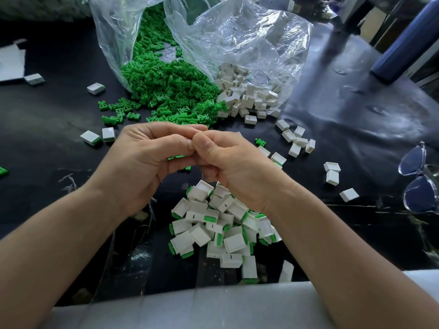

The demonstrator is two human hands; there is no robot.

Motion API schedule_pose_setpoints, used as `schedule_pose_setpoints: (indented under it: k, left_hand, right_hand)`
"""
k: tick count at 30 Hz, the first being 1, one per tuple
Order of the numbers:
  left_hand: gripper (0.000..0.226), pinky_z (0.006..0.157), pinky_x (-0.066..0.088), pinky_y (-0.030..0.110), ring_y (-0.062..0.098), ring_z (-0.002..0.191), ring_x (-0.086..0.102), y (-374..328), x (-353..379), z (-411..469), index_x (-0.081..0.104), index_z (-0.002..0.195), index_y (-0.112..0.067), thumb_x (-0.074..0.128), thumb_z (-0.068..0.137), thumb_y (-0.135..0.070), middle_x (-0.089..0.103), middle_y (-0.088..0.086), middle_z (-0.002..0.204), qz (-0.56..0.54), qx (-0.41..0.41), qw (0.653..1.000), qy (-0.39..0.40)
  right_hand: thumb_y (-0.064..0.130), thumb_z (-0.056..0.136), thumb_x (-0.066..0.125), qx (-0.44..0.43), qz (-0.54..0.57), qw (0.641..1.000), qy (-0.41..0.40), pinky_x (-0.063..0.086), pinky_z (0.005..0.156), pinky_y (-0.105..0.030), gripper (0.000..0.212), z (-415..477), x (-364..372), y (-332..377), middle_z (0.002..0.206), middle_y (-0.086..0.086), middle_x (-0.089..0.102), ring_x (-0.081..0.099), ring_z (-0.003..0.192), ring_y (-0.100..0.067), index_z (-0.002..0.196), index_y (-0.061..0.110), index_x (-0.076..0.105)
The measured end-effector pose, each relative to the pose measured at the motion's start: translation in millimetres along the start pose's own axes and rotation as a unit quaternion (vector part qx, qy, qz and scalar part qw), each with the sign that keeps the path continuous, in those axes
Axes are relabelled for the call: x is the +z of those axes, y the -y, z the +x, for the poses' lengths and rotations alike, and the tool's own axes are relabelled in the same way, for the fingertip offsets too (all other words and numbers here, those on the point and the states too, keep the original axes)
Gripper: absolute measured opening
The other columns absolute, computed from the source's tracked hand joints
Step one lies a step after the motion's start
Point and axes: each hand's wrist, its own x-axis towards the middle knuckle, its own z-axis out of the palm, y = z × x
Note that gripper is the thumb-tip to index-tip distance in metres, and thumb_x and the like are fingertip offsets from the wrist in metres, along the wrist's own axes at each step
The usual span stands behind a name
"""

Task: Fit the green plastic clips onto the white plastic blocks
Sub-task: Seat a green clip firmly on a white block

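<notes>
Left hand (142, 160) and right hand (232, 167) grips curled together, contents unclear; fitted pile (235, 242) below, many loose green clips (166, 89) and white blocks (247, 96) beyond.

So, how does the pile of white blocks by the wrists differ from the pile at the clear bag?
Many in the near pile carry green clips; the bag pile looks plain white. The near pile lies loose; the bag pile spills from a clear bag. Both are jumbled on the black table.
</notes>
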Motion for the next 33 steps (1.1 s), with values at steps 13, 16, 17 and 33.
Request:
schedule_pose_setpoints:
  k: [13,16,17,33]
  left_hand:
    - [0.016,0.068,0.057,0.025,0.017,0.080,0.071,-0.1,-1.3,-0.8,0.074,0.059,-0.010,0.066,0.062,0.004,0.075,0.003,0.086,0.004,-0.004,1.000,0.004]
    - [0.014,0.067,0.057,0.025,0.017,0.080,0.071,0.1,-0.5,-1.3,0.074,0.058,-0.010,0.065,0.062,0.000,0.074,0.003,0.086,-0.001,-0.007,1.000,0.002]
    - [0.015,0.068,0.057,0.025,0.016,0.080,0.071,-0.1,-0.3,-1.4,0.074,0.058,-0.010,0.061,0.062,-0.003,0.074,0.003,0.086,-0.002,-0.006,1.000,-0.001]
    - [0.018,0.070,0.058,0.029,0.020,0.069,0.069,-1.5,0.3,-1.3,0.074,0.061,-0.009,0.057,0.060,-0.006,0.073,0.007,0.078,0.019,-0.011,1.000,-0.012]
  right_hand:
    - [0.015,0.098,0.039,-0.005,-0.037,0.999,-0.005,0.029,0.055,-0.019,0.032,-0.8,-0.7,1.4,0.056,0.011,0.045,0.037,0.050,-0.003,0.068,0.019,0.052]
    - [0.015,0.098,0.039,-0.003,-0.037,0.999,0.003,0.031,0.054,-0.014,0.034,-0.8,-1.0,1.5,0.045,0.021,0.049,0.043,0.045,0.005,0.067,0.020,0.051]
    - [0.014,0.098,0.039,-0.004,-0.037,0.999,0.004,0.030,0.054,-0.015,0.034,-0.7,-1.1,1.6,0.044,0.021,0.049,0.043,0.044,0.005,0.066,0.020,0.050]
    - [0.018,0.100,0.034,0.020,0.000,1.000,0.020,0.030,0.055,-0.015,0.035,0.3,-1.7,3.0,0.052,0.015,0.046,0.040,0.054,-0.001,0.115,-0.005,0.056]
